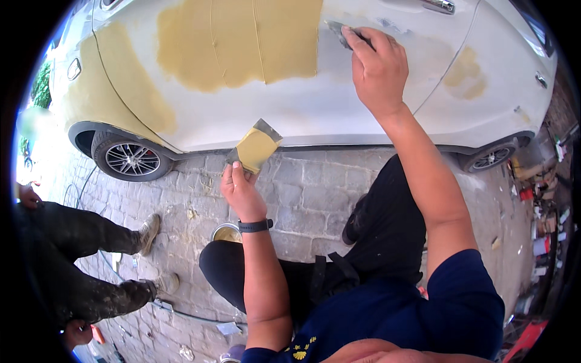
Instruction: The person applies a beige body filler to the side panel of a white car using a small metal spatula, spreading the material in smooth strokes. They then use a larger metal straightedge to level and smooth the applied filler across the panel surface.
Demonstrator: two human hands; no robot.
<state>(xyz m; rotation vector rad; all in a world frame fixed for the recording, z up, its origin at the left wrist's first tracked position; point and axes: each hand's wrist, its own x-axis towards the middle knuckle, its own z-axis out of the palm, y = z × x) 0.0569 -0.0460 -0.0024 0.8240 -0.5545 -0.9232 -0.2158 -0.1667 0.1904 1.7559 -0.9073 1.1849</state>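
My left hand [241, 190] grips a square metal plate [264, 128] with pale yellow paste spread on it, held low in front of the white car door [212, 118]. At the upper right, my right hand [378, 69] holds a dark flat spreader [336, 31] up by the door, just right of a broad yellow filler patch [236, 39]; whether its edge touches the panel I cannot tell. Smaller yellow patches mark the panels to either side. A round tin of yellow material [226, 232] is partly hidden behind my left knee and wrist.
Another person's legs [97, 233] and hands [78, 332] are close at my left. Car wheels [130, 158] stand on grey paving stones [290, 193]. A hose [187, 316] lies along the ground at left; cluttered containers and items [541, 245] line the right edge.
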